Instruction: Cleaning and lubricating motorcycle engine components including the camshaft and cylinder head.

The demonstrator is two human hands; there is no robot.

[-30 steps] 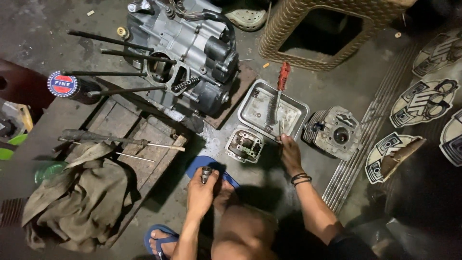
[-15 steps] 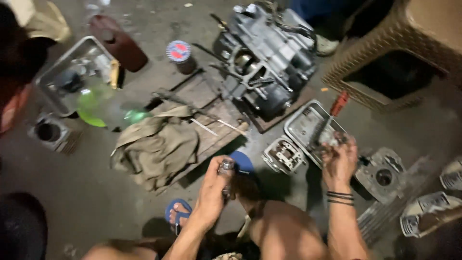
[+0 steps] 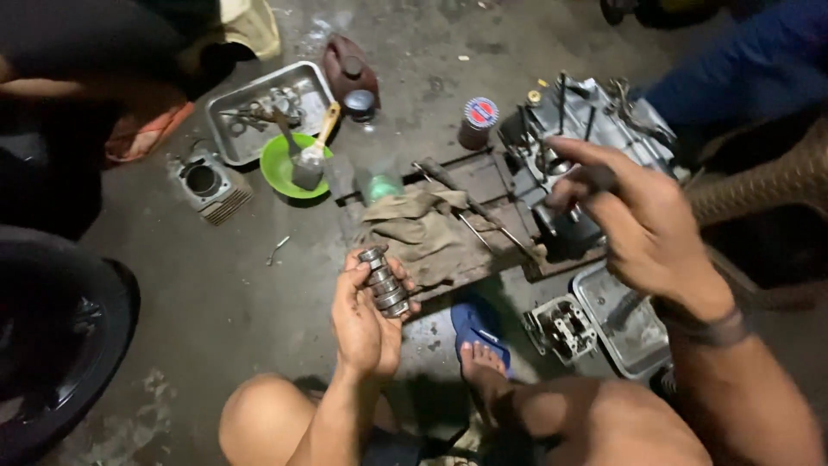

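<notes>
A short metal camshaft [image 3: 385,282] with stepped lobes is being held in the left hand [image 3: 366,319], the fingers curled around its lower part and the thumb pressed along one side, so the part is being kept tilted above the concrete floor [image 3: 233,293], just in front of the knees. The right hand [image 3: 642,220] is being raised in the air over the engine block [image 3: 586,147], its fingers loosely bent and half spread; nothing is being gripped in it as far as can be seen, and a dark band is being worn at its wrist.

Just beyond the camshaft, a crumpled brown rag [image 3: 423,233] is lying draped on a low wooden pallet [image 3: 483,177], with long thin rods resting across it. A cylinder head [image 3: 561,328] is sitting on the floor beside a metal tray [image 3: 634,332], near a foot in a blue sandal [image 3: 479,332].

Farther off to the left, a second metal tray [image 3: 228,129] of small parts is being crowded by a green bowl [image 3: 280,168] carrying a brush, and a finned cylinder [image 3: 207,185] is standing close by. A small round can [image 3: 477,121] is standing next to the engine block.
</notes>
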